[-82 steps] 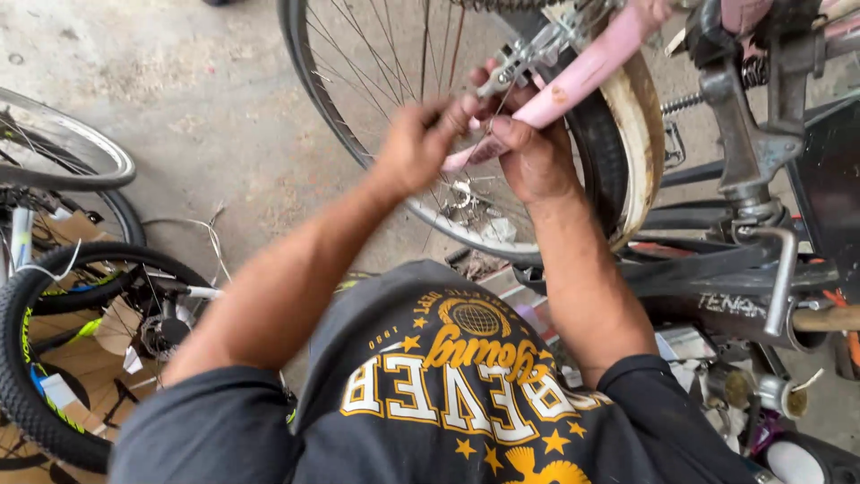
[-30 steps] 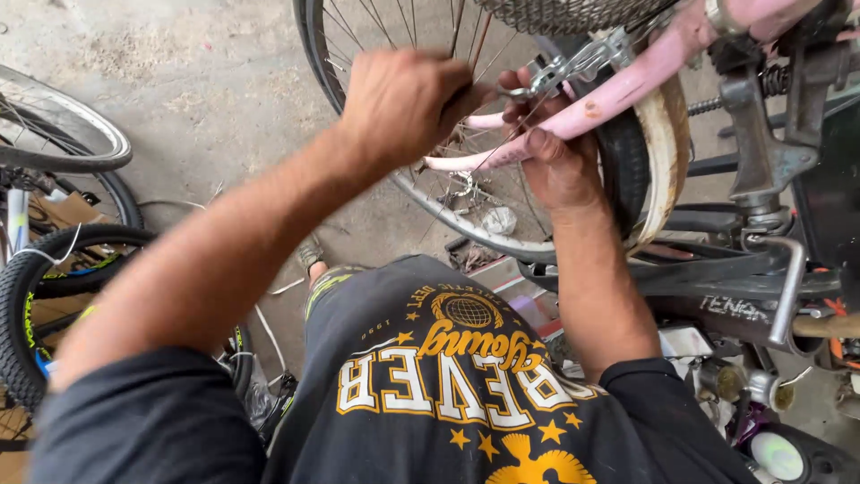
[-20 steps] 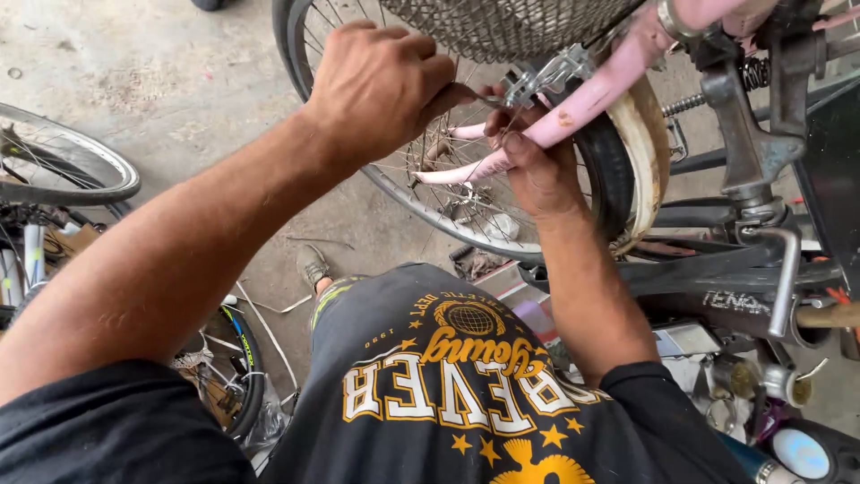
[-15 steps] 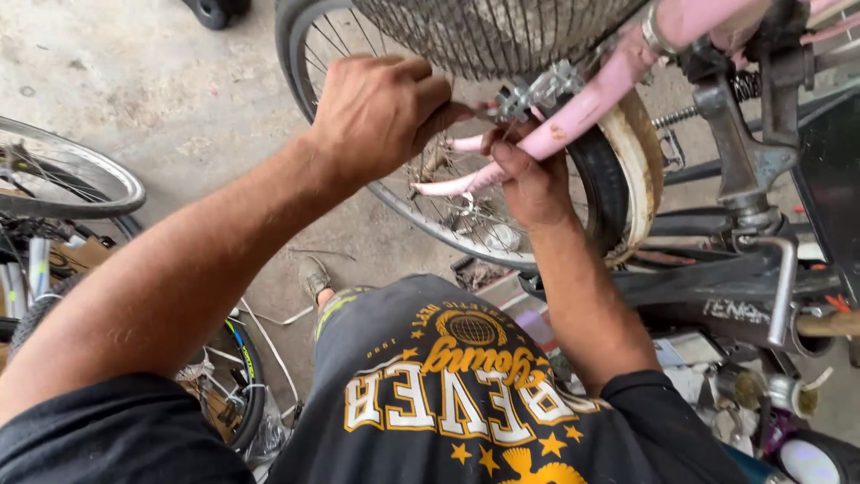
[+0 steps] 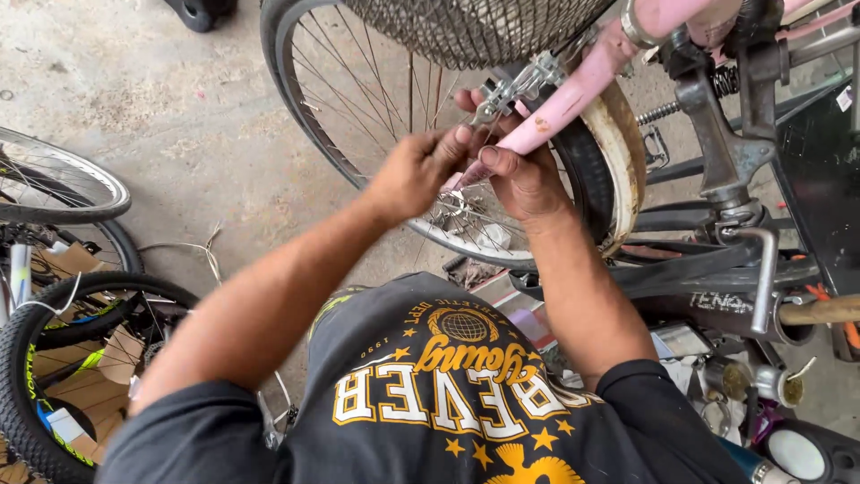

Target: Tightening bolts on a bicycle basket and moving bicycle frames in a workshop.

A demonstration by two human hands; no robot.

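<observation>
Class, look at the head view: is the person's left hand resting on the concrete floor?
No: the left hand is raised at the pink bicycle fork, close beside the right hand, well above the floor.

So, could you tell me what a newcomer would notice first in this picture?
Both hands, left hand and right hand, meet at the pink bicycle fork near the top centre. Behind them stands the spoked front wheel under a wire basket. More bicycle wheels lie at the left edge.
</observation>
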